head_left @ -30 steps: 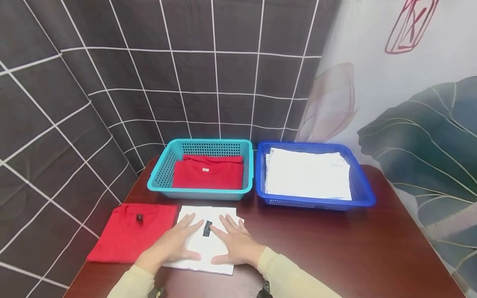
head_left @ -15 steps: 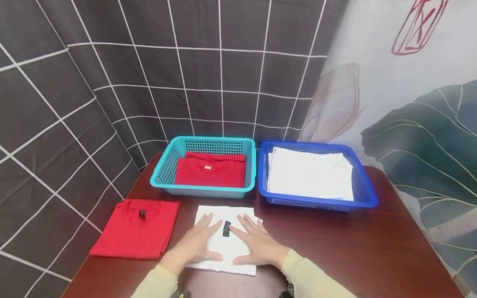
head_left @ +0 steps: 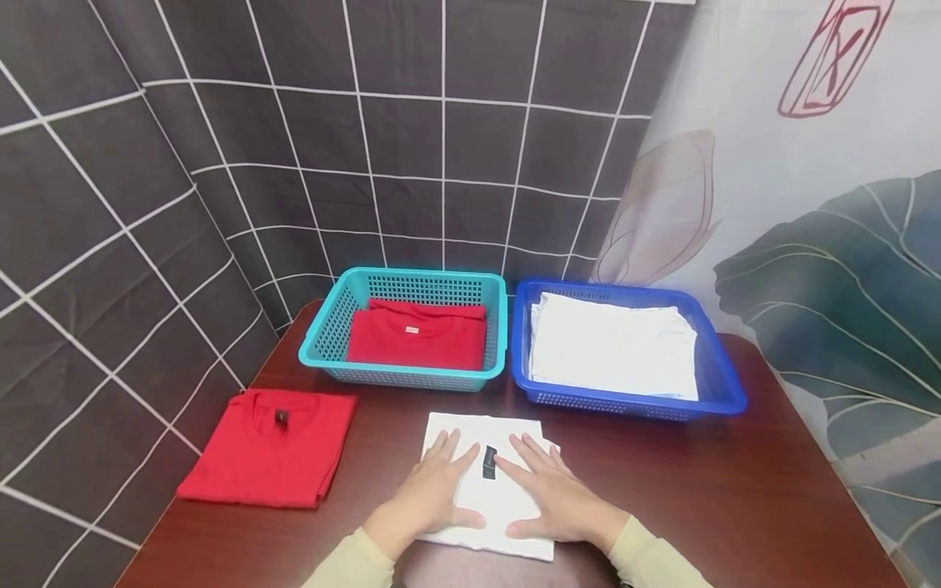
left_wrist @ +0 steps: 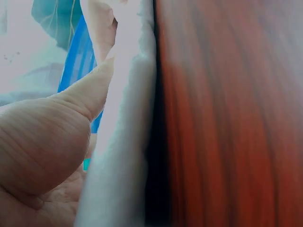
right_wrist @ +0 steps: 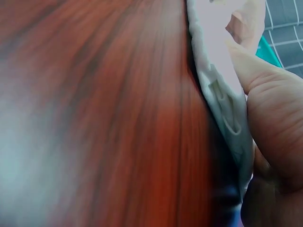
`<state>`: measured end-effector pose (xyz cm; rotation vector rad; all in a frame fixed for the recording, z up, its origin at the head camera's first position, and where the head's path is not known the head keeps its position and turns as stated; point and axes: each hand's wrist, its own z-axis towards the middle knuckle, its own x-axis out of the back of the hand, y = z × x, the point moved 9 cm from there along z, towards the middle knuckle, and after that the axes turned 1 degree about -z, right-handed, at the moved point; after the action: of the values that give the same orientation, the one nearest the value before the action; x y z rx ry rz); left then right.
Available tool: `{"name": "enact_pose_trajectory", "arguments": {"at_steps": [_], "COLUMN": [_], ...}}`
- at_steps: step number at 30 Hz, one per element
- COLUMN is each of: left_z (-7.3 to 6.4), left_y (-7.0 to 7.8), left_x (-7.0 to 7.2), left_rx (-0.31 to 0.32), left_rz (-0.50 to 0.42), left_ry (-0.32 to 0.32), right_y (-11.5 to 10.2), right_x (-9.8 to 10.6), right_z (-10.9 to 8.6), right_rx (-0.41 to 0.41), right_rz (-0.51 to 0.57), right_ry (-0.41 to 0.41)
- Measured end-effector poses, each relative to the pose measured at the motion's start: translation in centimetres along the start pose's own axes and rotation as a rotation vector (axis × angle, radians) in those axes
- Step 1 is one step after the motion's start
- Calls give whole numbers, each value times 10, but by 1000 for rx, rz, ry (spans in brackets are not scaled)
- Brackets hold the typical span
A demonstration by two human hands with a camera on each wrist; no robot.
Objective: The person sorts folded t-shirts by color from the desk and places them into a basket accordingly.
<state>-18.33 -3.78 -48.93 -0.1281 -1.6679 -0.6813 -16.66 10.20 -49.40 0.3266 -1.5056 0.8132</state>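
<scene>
A folded white T-shirt (head_left: 494,514) with a black neck label lies flat on the table in the head view. My left hand (head_left: 434,490) rests spread on its left half, thumb pointing inward. On the right half presses my right hand (head_left: 555,494), its fingers spread too and the index fingertip beside the label. Both wrist views look along the shirt's folded edge; the left thumb (left_wrist: 87,92) and the right thumb (right_wrist: 258,71) lie on top of the cloth.
A folded red T-shirt (head_left: 272,457) lies at the table's left. Behind stand a teal basket (head_left: 412,378) holding red shirts and a blue basket (head_left: 617,402) holding white ones. A dark grid-patterned curtain (head_left: 397,139) hangs behind the table (head_left: 684,498).
Under both spread hands the white T-shirt has slid to the right and slightly nearer, away from the red T-shirt, which now lies apart from it. The head view has shifted a little.
</scene>
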Motion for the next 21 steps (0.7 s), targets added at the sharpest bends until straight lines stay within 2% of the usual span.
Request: {"name": "enact_pose_trajectory", "arguments": {"at_steps": [12,21], "left_z": [17,22], "left_y": [39,51], "left_x": [-7,-11], "left_rx": [-46,-28], "left_rz": [65,63], "left_ry": [30,8], "right_y": [21,30], "right_x": [15,17], "right_z": [-27,-37], "right_rx": [1,2], "right_rz": [-27,-14], "right_ry": [39,55]}}
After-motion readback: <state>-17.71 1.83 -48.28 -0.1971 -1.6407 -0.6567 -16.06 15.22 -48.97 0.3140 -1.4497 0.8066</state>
